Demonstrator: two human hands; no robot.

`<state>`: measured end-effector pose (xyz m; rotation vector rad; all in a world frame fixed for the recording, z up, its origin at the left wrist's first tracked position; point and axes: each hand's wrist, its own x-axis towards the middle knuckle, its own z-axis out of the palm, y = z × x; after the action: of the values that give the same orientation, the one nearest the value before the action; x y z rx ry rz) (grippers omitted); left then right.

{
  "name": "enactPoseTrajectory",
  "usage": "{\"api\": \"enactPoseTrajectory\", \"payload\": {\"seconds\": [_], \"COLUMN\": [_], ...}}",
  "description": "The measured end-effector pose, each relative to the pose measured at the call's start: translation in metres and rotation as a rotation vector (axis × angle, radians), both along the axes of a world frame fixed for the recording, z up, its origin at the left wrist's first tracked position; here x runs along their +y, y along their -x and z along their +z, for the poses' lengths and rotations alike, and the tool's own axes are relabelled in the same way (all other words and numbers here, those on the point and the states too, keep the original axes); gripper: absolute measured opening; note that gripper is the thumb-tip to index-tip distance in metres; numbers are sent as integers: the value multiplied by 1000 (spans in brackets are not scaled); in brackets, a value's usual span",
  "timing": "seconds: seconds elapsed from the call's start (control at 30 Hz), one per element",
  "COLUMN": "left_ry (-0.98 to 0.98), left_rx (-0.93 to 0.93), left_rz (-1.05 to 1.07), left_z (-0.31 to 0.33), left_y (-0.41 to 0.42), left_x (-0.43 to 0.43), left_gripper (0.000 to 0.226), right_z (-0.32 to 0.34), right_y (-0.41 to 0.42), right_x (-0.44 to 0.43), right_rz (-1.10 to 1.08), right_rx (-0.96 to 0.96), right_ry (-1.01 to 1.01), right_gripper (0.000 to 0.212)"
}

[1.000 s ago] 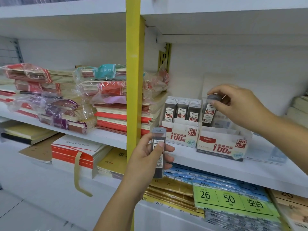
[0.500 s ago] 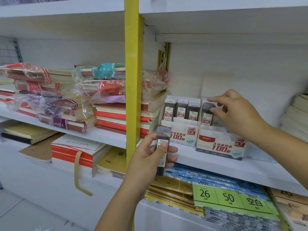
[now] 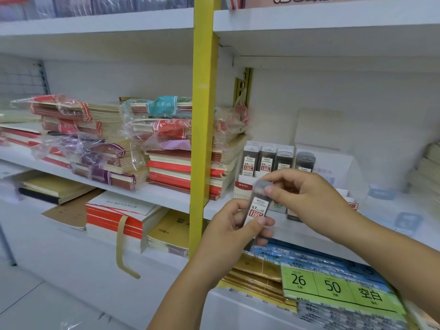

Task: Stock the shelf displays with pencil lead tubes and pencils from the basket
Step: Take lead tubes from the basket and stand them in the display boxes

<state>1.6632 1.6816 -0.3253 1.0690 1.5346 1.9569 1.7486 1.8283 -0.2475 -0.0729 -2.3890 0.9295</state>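
A dark pencil lead tube [image 3: 257, 209] with a 0.7 label is upright in my left hand [image 3: 232, 226], just in front of the middle shelf. My right hand [image 3: 312, 198] pinches the tube's grey cap with thumb and forefinger. Behind the hands stand two white display boxes. The left 0.5 box [image 3: 242, 185] holds three rows of lead tubes [image 3: 266, 160]. The right 0.7 box [image 3: 352, 206] holds one lead tube [image 3: 306, 160] at its left side, with the rest of it showing no tubes. My hands hide most of both box fronts. No basket or pencils are in view.
A yellow upright post [image 3: 204, 129] stands just left of the hands. Wrapped notebook stacks [image 3: 166, 144] fill the shelf to the left. Green and blue label sheets [image 3: 333, 285] lie on the lower shelf below the hands. More paper stacks [image 3: 428, 167] sit at the far right.
My right hand let go of the tube it set in the 0.7 box and came down to the tube in my left hand, gripping its cap. The left hand stayed about where it was.
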Motion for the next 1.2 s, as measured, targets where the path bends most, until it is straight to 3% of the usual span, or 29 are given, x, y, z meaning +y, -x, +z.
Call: {"api": "enactPoseTrajectory", "payload": {"seconds": [0.1,0.27,0.47,0.6,0.77,1.0,1.1,1.2], "left_ry": [-1,-15,141,200,262,246,252,253], "left_rx": [-27,30,579,868,1032,1014,1007,1003], "left_rz": [18,125,475,389,349,369,367,350], "left_z": [-1,-2,-6,-5,-16,-24,-25,-24], "left_y": [4,5,7,-9,-24,-26,-24,-23], "left_x": [-1,6,19,41,66,75,74,73], "left_gripper": [16,17,38,49,60,63,63,63], "right_z": [0,4,63,77,64,54,55,56], "right_y": [-1,-1,-26,-35,-28,-16,-9,-5], "right_x": [5,10,49,87,109,127,130,127], "right_rz": [10,6,-171,-425,-442,-401,-484,-558], "right_rx": [34,78,475,291,117,-160,-149,-194], "right_ry": [116,91,-58,-422,-606,-540,-706,-805], "right_gripper": [13,13,8,11,14,17,6,17]}}
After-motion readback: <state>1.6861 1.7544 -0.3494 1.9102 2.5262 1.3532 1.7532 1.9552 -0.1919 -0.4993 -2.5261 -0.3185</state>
